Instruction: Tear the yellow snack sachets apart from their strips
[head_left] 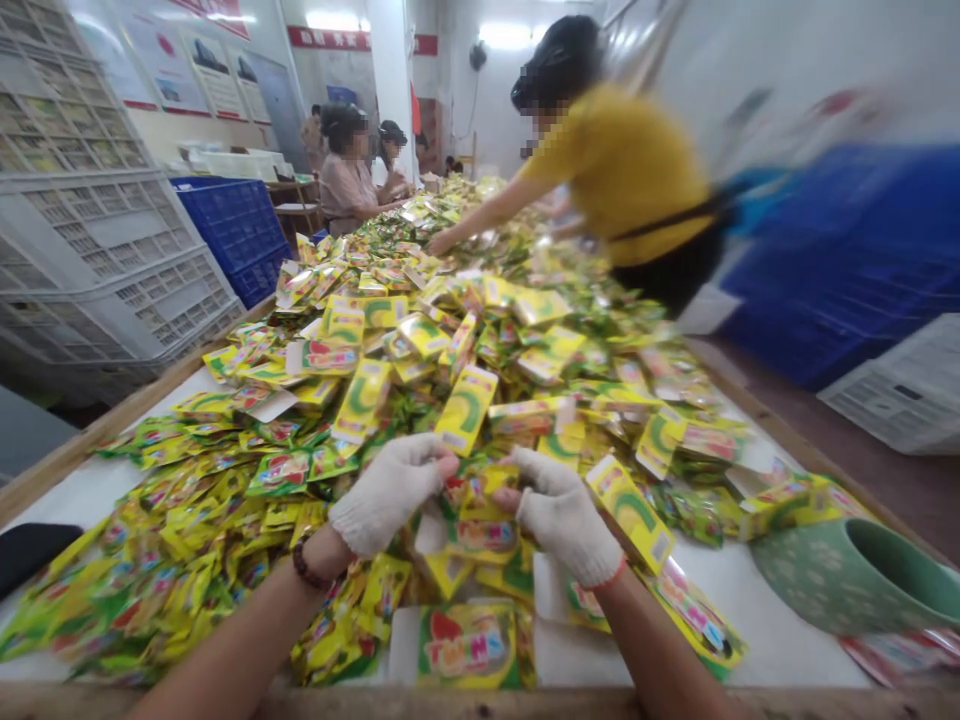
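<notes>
My left hand (394, 490), in a white glove with bare fingertips and a dark bead bracelet at the wrist, is closed in a pinch at the left end of a small yellow-green packet (480, 490). The gloved fingers of my right hand (562, 510) grip the same packet from the right. Just under it lies a yellow printed box (486, 540) with one end flap open. Nearer to me is another box with a watermelon picture (469, 645), its white flap folded out. More yellow cartons (634, 510) lie beside my right hand, and loose packets (225, 540) heap up at the left.
A long wood-edged table (795, 640) carries the pile. A green patterned bowl (810, 575) lies tilted at right, and a dark flat object (37, 555) at left. A person in yellow (645, 170) leans over the far right side. White crates (112, 230) and blue crates (232, 230) stand left.
</notes>
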